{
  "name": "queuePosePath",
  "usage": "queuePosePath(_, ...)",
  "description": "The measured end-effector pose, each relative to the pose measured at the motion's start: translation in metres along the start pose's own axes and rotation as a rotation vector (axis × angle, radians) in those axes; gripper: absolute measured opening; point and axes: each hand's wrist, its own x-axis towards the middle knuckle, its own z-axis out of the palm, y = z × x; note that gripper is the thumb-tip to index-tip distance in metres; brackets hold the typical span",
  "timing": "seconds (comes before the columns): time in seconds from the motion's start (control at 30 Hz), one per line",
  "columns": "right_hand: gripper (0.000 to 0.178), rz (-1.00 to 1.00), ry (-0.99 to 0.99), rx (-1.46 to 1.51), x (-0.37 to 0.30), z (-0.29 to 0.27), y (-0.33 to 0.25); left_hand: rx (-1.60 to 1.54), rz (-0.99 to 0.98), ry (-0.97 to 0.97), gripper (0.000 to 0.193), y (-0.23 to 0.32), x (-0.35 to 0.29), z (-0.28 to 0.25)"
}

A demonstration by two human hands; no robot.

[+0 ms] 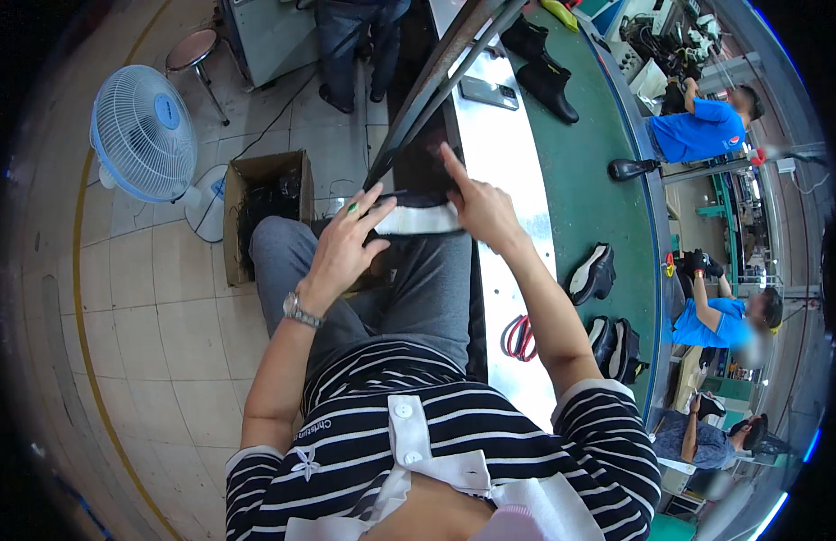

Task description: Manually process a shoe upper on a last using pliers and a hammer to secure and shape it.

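Observation:
Over my lap lies a long white piece with black edges (420, 219); its exact kind is not clear. My left hand (344, 242) has its fingers stretched out and spread, the fingertips against the left end of this piece and the thumb apart. My right hand (484, 209) is at the other end, its thumb and bent fingers closed there while the index finger points away from me. What lies beneath the piece is dark and partly hidden.
A metal-topped bench edge (517, 379) runs along my right, with red-handled scissors (519, 339) and a phone (490, 93). Black shoes (546, 86) stand on the green surface (585, 198). At left are a cardboard box (242, 261) and a fan (143, 133). Several people work beyond.

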Motion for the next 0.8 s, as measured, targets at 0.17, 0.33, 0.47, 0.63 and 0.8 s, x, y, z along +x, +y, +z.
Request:
queuePosePath(0.17, 0.075, 0.151, -0.379, 0.51, -0.061, -0.035, -0.041, -0.202, -0.218, -0.017, 0.107, 0.006, -0.061, -0.005)
queuePosePath(0.33, 0.058, 0.173, -0.521, 0.799, -0.086, -0.029, -0.071, -0.181, -0.508, 0.014, 0.083, 0.003, -0.101, -0.009)
queuePosePath(0.47, 0.057, 0.091, -0.609, 0.722, -0.076, -0.026, -0.084, -0.106, -0.489, 0.166, 0.035, -0.023, -0.096, -0.044)
queuePosePath(0.63, 0.065, -0.184, -0.613, 0.639, -0.065, -0.031, -0.088, -0.189, -0.442, 0.219, 0.031, -0.013, -0.101, -0.031)
queuePosePath(0.8, 0.065, -0.231, -0.813, 0.434, -0.049, -0.052, -0.112, -0.408, -0.491, 0.25, 0.028, 0.008, -0.114, -0.006)
